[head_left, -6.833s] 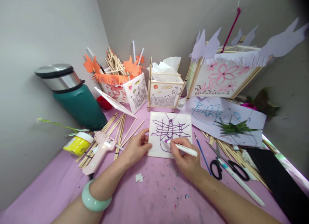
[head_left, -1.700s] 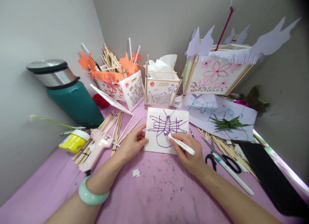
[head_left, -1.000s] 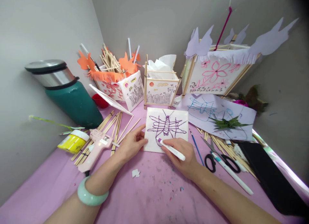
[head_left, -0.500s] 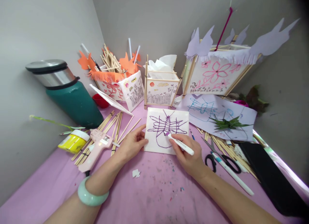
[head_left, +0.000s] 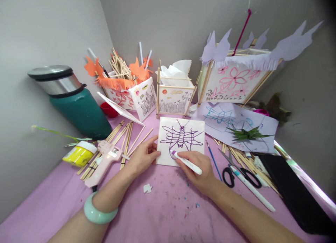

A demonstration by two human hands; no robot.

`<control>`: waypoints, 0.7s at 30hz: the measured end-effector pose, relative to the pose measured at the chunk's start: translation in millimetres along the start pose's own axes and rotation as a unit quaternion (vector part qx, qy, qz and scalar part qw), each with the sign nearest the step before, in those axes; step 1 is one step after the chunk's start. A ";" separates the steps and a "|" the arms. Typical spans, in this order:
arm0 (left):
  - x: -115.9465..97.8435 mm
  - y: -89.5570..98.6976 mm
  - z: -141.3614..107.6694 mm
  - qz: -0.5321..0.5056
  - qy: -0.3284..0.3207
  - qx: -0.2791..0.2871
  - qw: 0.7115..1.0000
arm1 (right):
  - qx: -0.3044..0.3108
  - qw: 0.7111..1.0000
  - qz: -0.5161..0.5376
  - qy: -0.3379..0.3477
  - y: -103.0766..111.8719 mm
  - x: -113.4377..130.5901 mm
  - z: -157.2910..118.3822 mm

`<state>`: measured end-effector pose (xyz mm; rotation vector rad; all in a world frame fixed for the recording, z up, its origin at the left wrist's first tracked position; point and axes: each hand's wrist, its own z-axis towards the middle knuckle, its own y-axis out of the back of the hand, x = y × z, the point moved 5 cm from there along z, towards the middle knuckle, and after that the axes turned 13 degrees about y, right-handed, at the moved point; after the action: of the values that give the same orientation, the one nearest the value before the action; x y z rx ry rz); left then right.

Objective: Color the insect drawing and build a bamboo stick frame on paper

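Observation:
A square white panel point(head_left: 165, 126) lies on the purple table in front of me, with a winged insect drawn on it in purple lines. My left hand point(head_left: 143, 155) holds the panel's left edge, thumb near the front and fingers along the side. Closed around a white marker point(head_left: 190, 164) with a purple tip end, my right hand point(head_left: 201, 169) rests over the panel's lower right. The marker's tip is at the lower left of the drawing, by a curved line under the insect. My right hand hides the panel's lower right corner.
A pink glue gun point(head_left: 103, 162), wooden sticks point(head_left: 127, 141) and a yellow paint jar point(head_left: 80, 154) lie left, before a green bottle point(head_left: 81, 106). Decorated boxes point(head_left: 174, 99) stand behind. Right are a paintbrush point(head_left: 214, 161), scissors point(head_left: 228, 176), a black phone-like slab point(head_left: 291, 190) and a drawing sheet point(head_left: 215, 126).
My right hand has moved left and slightly down with the marker, from the insect's tail to the curved line. More of the paintbrush now shows. My left hand keeps its place.

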<state>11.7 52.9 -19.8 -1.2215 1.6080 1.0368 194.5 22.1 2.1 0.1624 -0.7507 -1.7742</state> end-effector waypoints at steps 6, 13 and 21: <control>4.3 1.5 1.2 0.000 -0.005 0.002 1.000 | -0.077 0.993 -0.019 -0.088 19.2 -8.2 -1.2; 9.9 5.0 2.3 0.009 -0.006 -0.020 1.000 | -0.191 0.956 -0.047 -0.220 42.4 -35.6 -20.5; 5.6 3.2 1.9 0.010 -0.006 -0.013 1.000 | -0.126 0.982 -0.071 -0.123 33.9 -19.2 -5.5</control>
<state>7.8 53.7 -25.3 -1.2166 1.6063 1.0782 231.2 32.1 11.8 -0.1816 -0.6942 -2.0323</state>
